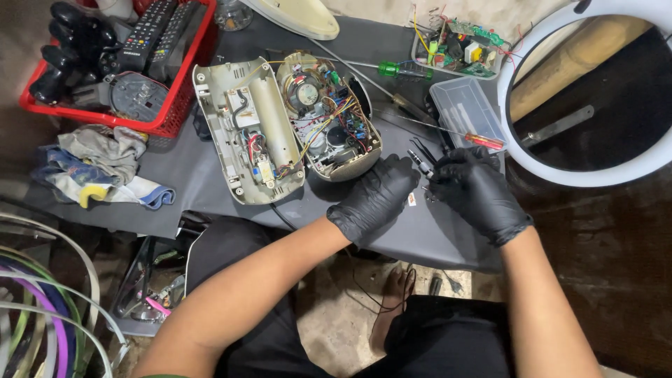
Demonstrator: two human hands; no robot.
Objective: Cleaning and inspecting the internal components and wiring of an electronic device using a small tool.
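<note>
Nearest the camera, two bare forearms are seen reaching up from the lap to a dark desk (210, 189). Both hands are covered by black gloves and are brought close together at the near right part of the desk. The left hand (374, 198) is curled, its fingertips pointed toward the right hand (478, 190). Between them a small dark tool, probably tweezers (422, 158), is pinched; which fingers are closed on it cannot be told, since the black gloves blend together. A tiny pale part (411, 200) is seen lying on the desk just below the gap between the hands.

Just beyond the left hand, an opened appliance is laid out in two halves: a grey shell (241, 126) with a white cylinder on the left, and touching it on the right a half filled with a circuit board and coloured wires (329, 122). Just past the right hand, a red-handled screwdriver (483, 140) and a clear plastic box (465, 108) are placed.

To the left, crumpled rags (105, 164) are heaped. Farther back, a green-handled screwdriver (388, 68), a small tray of electronic parts (462, 45) and a red basket (168, 119) holding remote controls are found. At the far right, a white ring light (514, 143) is set.
</note>
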